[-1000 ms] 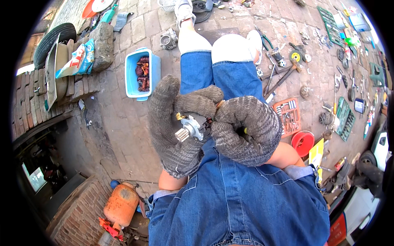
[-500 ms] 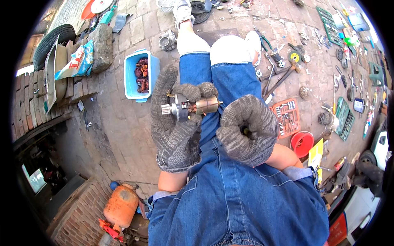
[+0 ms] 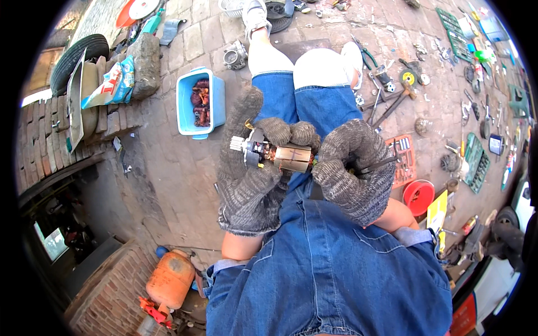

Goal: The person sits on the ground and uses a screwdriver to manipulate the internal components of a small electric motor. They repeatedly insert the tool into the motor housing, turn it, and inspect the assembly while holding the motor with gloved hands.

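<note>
Over on the far left there's a tyre (image 3: 78,53) lying against a low brick wall (image 3: 53,140), and next to it a crinkly snack-type bag (image 3: 112,84), white and blue with red lettering, propped against a grey stone block (image 3: 147,64). A bit further right sits a light blue plastic tub (image 3: 200,103) on the brick paving, full of rusty brown parts. Down at the bottom left is an orange gas cylinder (image 3: 168,283) beside another bit of brickwork.

Middle of the shot, above the denim lap: the left hand (image 3: 249,179), in a grey knit glove, is wrapped around a motor armature (image 3: 277,157), copper-coloured core with a small toothed end sticking out to the left. It's held sideways, right between both hands. The right hand (image 3: 356,171), same kind of glove, is balled up closed around a thin dark tool (image 3: 381,163) that pokes out to the right; that fist sits at the right end of the armature, can't tell if it's actually touching.

Right of the knees: a hammer (image 3: 395,103), an orange tray of small bits (image 3: 403,162), a red round tub (image 3: 418,197) and a yellow card (image 3: 437,211). Green tool trays (image 3: 476,162) line the far right edge.
</note>
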`<state>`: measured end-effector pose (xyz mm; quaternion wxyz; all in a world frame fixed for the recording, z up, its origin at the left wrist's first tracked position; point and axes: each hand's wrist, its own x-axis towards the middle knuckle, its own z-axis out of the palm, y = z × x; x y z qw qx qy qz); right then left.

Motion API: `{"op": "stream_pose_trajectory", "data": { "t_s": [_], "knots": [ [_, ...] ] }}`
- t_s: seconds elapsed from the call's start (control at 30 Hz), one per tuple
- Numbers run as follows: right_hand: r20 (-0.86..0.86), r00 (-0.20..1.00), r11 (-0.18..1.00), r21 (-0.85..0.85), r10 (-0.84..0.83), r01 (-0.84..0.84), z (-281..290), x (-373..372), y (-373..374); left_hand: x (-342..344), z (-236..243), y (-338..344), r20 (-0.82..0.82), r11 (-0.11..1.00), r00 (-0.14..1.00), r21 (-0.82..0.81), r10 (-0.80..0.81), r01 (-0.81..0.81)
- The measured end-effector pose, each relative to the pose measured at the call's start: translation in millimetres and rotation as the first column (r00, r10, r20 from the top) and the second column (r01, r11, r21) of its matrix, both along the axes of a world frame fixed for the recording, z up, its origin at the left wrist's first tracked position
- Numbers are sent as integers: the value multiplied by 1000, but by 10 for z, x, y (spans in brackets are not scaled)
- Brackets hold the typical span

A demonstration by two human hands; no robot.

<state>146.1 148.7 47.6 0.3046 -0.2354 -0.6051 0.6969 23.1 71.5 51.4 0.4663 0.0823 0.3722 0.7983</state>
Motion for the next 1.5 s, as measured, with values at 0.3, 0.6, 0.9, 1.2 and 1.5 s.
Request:
{"op": "stream_pose_trajectory", "data": {
  "t_s": [0.3,0.6,0.9,1.2,1.5],
  "knots": [
    [-151,987,909,-399,62,-118,-36,-60,175,9,59,59,-44,999,998,26,47,-45],
    [-74,997,446,-893,-7,-63,-250,4,267,-31,-43,98,-295,996,952,11,86,-87],
    [-90,996,551,-831,-1,-75,-273,94,266,-46,-67,71,-461,997,885,-12,57,-71],
    [74,985,942,-312,153,-123,-103,15,195,-17,-32,73,-413,998,911,-53,-4,-20],
    [-32,992,924,-361,118,-122,-49,-65,122,-76,-167,-81,-555,988,824,-153,-111,30]
  ]
}}
